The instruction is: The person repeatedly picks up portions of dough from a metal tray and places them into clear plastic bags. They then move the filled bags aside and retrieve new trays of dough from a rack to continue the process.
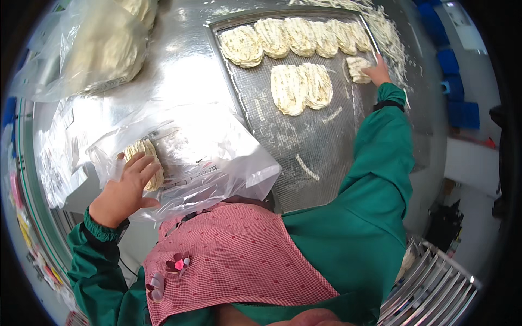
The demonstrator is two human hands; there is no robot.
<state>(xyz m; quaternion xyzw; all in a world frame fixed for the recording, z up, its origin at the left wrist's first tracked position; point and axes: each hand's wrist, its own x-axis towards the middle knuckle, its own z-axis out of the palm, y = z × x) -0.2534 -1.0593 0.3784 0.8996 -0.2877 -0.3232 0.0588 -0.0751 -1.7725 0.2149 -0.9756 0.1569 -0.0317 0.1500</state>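
My left hand (129, 188) lies with spread fingers on a folded noodle bundle (154, 179), which rests at the open end of a clear plastic bag (212, 142). Far to the right, my right hand (379, 72) has its fingertips at a smaller noodle piece (357, 69) near the right edge of a metal mesh tray (281, 142); whether it grips the piece I cannot tell. A row of several flat noodle bundles (301, 37) lines the tray's far side. Two more bundles (288, 90) lie side by side nearer its middle, with loose noodle scraps around them.
A large filled plastic bag (110, 49) stands at the upper left of the steel table (187, 53). Loose noodle strands (387, 36) lie beyond the tray's right edge. A metal rack (432, 281) is at the lower right, and blue bins (463, 114) stand past the table.
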